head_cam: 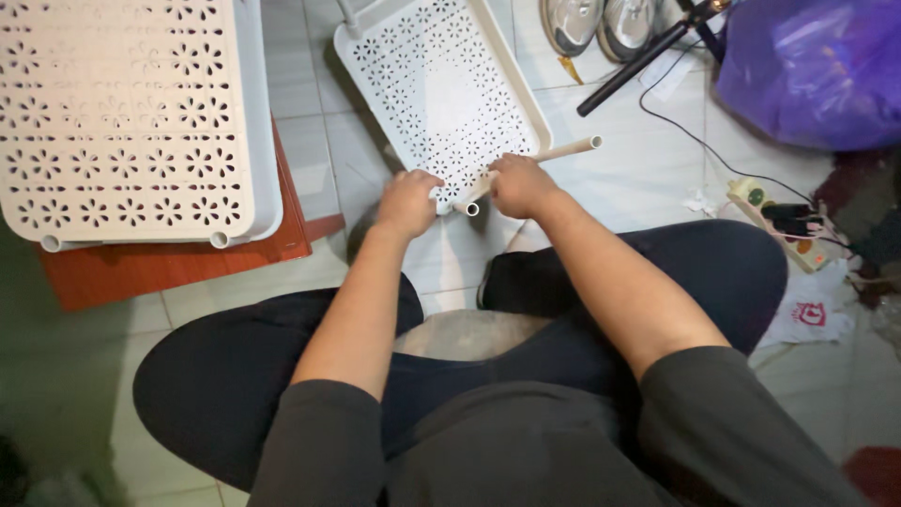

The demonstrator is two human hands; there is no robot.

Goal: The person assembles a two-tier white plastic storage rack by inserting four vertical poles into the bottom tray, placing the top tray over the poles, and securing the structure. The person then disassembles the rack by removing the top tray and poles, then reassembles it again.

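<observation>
A white perforated plastic shelf tray (441, 84) lies tilted on the tiled floor in front of me. My left hand (408, 200) grips its near corner. My right hand (519, 183) is closed around a cream plastic tube (563, 150) that runs up to the right, its open near end lying against the tray's near edge beside my left hand. My legs in dark trousers are crossed beneath my arms.
A stack of similar white perforated trays (122, 122) rests on a reddish-brown board (178, 263) at left. Two metal pot lids (601, 23), a black tripod leg (638, 66), a purple plastic bag (817, 66) and a power strip with cables (784, 221) lie at right.
</observation>
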